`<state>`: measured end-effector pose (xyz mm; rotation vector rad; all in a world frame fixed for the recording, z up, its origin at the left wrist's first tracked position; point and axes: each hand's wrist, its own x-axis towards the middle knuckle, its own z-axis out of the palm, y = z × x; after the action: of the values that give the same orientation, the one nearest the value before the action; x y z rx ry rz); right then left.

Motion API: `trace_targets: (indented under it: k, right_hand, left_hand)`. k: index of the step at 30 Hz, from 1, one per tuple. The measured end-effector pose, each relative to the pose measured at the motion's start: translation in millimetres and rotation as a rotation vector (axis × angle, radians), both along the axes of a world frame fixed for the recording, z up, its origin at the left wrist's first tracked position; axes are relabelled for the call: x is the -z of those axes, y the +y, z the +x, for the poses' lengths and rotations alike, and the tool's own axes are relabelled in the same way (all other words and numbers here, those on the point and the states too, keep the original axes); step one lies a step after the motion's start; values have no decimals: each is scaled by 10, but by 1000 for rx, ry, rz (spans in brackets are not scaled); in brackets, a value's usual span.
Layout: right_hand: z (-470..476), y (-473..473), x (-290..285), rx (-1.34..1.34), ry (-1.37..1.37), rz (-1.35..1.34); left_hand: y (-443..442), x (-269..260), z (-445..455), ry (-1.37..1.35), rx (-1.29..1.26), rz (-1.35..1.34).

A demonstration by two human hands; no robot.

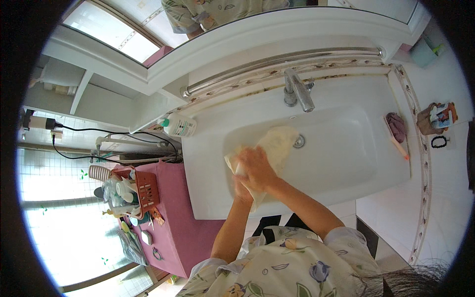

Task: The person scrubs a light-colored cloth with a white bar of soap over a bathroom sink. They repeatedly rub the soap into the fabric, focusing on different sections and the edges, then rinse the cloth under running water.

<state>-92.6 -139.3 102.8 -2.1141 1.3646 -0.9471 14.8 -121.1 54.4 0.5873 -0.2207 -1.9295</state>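
Observation:
A cream-coloured wet-looking cloth is bunched between my two hands over the left part of the white washbasin. My right hand presses on the cloth from above and is blurred. Below it, my left hand grips the cloth from the near side, its fingers mostly hidden. Something small and white shows between the hands; I cannot tell whether it is soap or a fold. One end of the cloth spreads on the basin floor beside the metal drain. Another corner hangs towards the basin's front rim.
A chrome faucet stands at the basin's back. A white bottle sits at the back left corner. On the right rim lie a pink-handled brush and a dark purple cloth. A red basket rests on a pink-covered surface.

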Motion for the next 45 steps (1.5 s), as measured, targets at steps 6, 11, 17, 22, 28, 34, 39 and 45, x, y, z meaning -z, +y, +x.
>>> trace_targets:
  k: [6,11,17,22,28,34,39,45]
  right_hand:
    - [193,165,245,141,-143,105]
    - [21,-42,504,337,-18,250]
    - [-106,32,557,477,-147,238]
    - [39,496,347,43,-256,390]
    - [87,574,285,33,-162,486]
    - [31,819,195,-193,-212,558]
    - [-33,392,37,-43,-329,329]
    - [67,-25,181,90,116,106]
  left_hand:
    - [117,34,41,-13,40,-102]
    - [208,-127,-42,168,118,113]
    - [289,44,-22,121,179,185]
    - [447,352,96,99,115,254]
    - [379,411,182,115,160,228]
    - [246,353,152,-154,19,244]
    - [264,432,130,-67,4,168]
    - [230,-98,-115,217,16,143]
